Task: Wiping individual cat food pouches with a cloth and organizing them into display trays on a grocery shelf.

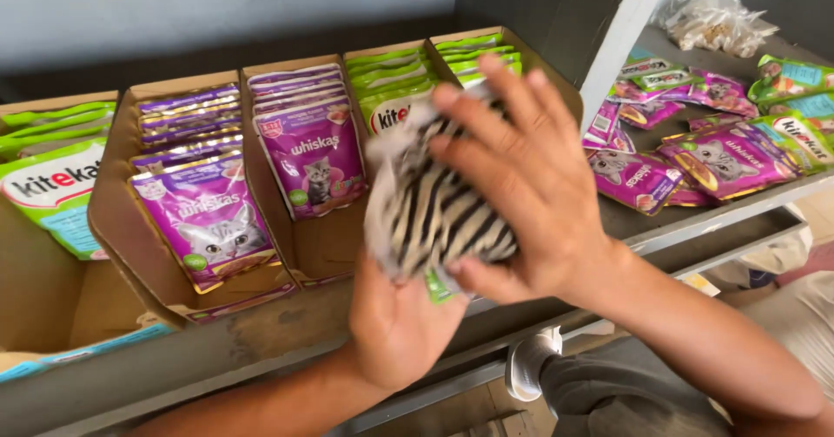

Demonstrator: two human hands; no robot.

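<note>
My left hand (395, 328) reaches up from below and grips a green pouch (441, 288); only a small corner of the pouch shows. A black-and-cream striped cloth (439, 215) is wrapped over the pouch. My right hand (534, 181) presses on the cloth from above, fingers spread across it. Both hands hover in front of the cardboard display boxes on the grey shelf (269, 333).
Open cardboard boxes hold rows of purple pet-food pouches (208, 215) (314, 155) and green ones (52, 185) (387, 76). To the right, loose purple and green pouches (721, 155) lie on a second shelf, with a clear plastic bag (712, 11) behind. A white upright post (621, 33) divides the shelves.
</note>
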